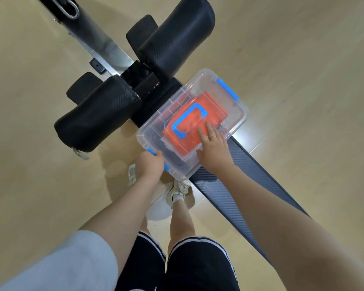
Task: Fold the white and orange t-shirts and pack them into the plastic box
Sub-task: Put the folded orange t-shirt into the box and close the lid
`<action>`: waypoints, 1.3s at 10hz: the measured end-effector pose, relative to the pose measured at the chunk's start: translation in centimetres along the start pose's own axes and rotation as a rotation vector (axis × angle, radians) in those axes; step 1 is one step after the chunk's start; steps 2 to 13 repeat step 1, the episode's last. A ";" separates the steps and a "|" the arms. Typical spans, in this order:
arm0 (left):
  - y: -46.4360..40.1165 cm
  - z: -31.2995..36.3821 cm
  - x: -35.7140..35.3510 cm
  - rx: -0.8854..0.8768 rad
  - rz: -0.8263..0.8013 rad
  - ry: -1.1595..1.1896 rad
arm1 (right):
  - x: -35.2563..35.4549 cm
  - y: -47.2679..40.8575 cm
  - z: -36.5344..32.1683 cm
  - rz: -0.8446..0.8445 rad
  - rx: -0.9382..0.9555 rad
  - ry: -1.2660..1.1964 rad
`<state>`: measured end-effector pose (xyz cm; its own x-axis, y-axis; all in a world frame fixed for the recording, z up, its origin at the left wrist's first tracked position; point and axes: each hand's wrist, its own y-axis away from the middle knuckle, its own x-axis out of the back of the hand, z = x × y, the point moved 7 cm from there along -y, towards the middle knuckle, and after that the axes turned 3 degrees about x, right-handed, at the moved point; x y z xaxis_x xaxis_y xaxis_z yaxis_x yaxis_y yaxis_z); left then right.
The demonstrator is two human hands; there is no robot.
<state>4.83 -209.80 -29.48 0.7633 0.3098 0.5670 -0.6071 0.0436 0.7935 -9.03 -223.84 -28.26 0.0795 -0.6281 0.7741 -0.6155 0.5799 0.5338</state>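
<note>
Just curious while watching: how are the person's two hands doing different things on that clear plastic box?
The left hand curls round the blue latch at the near end of the clear plastic box; the right hand lies flat, fingers straight, on the lid above the orange t-shirt. Both touch the box.
</note>
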 end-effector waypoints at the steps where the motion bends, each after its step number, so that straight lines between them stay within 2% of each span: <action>1: 0.8 1.1 0.6 0.005 -0.053 -0.014 | 0.8 1.0 -0.6 0.015 -0.001 -0.058; 13: 0.8 1.1 0.6 0.005 -0.053 -0.014 | 0.8 1.0 -0.6 0.015 -0.001 -0.058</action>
